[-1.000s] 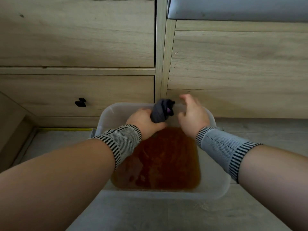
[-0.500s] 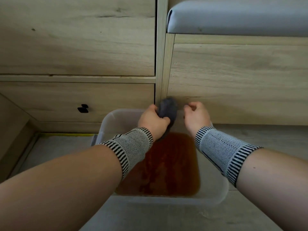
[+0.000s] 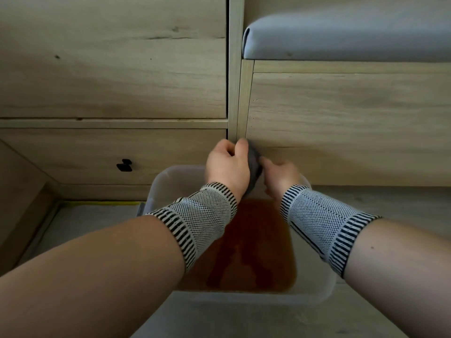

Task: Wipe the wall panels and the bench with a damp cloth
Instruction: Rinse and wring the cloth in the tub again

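Note:
A dark grey cloth (image 3: 253, 167), bunched up, hangs above the far end of a translucent plastic tub (image 3: 324, 289) of brown water. My left hand (image 3: 225, 167) grips the cloth's upper part, fingers curled round it. My right hand (image 3: 280, 175) holds the cloth from the right side, its fingers at the fabric; that hand is slightly blurred. Straight ahead stand the light wooden panels (image 3: 109, 76) and the bench front (image 3: 341, 123), with a grey bench cushion (image 3: 341, 37) on top.
A small black knob (image 3: 124, 165) sits on the lower left drawer front. A vertical wooden post (image 3: 235, 69) divides the cabinet from the bench. Grey floor (image 3: 80, 223) lies around the tub, with a yellow strip along the cabinet base.
Both hands have lifted the cloth higher over the tub's far end. My right hand, apart from the cloth half a second ago, now holds it. The view has tilted upward.

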